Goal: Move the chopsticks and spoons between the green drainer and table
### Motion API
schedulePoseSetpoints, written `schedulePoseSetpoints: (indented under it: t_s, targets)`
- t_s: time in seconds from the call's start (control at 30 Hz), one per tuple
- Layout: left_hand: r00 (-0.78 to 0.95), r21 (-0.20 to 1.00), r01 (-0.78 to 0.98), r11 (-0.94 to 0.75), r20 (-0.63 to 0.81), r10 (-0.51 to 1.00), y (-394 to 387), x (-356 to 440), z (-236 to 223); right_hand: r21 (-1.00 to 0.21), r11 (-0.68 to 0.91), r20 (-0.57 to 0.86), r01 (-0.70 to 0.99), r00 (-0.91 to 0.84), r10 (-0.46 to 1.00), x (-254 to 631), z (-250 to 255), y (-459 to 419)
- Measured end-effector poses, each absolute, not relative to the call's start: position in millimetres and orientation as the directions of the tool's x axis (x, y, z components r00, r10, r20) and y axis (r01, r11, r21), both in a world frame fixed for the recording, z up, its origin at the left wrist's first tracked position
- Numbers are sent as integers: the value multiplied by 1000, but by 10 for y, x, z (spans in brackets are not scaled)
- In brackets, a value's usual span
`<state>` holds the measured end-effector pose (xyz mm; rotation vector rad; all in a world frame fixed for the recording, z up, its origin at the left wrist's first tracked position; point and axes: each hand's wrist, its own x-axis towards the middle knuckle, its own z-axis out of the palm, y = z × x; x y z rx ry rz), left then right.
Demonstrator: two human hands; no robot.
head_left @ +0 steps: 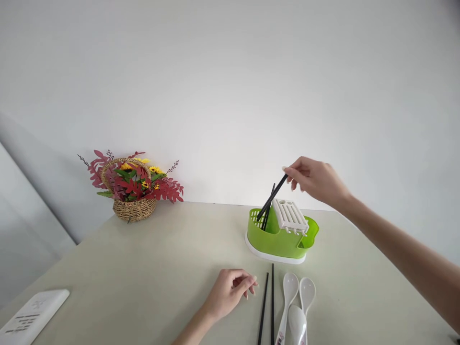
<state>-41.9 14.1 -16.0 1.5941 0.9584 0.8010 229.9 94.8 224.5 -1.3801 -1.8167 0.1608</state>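
Note:
My right hand (312, 179) is raised above the green cutlery holder (276, 242) and pinches black chopsticks (275, 192) by their upper ends. They slant down to the left, their lower tips inside the holder's slotted left compartment. Whether one or two are in my fingers I cannot tell. More dark chopsticks (266, 219) lean in that same compartment. My left hand (232, 293) rests on the table in front, fingers loosely curled and holding nothing. Just right of it lie two black chopsticks (272, 302), side by side, then three white spoons (290, 287).
A white slotted rack (290, 215) with small hooks sits on top of the holder. At the back left stands a wicker basket (134, 211) of artificial flowers. A white flat object (36, 314) lies at the table's left front. Behind the table (172, 258) rises a white wall.

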Motion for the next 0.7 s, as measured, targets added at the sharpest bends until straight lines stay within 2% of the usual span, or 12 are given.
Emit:
schedulePoseSetpoints:
  t_s: [0.3,0.43,0.7]
  targets:
    - [458,971,212,-111,2,889,133,-395,-134,-476,344,255,809,-247,935,2051,1844,1435]
    - [459,969,226,-97,-18,888,141,-390,-140,-479,319,221,818,-239,945,2071,1804,1547]
    - [447,968,241,-63,-53,893,154,-380,-96,-463,209,220,861,-117,969,2146,1782,1752]
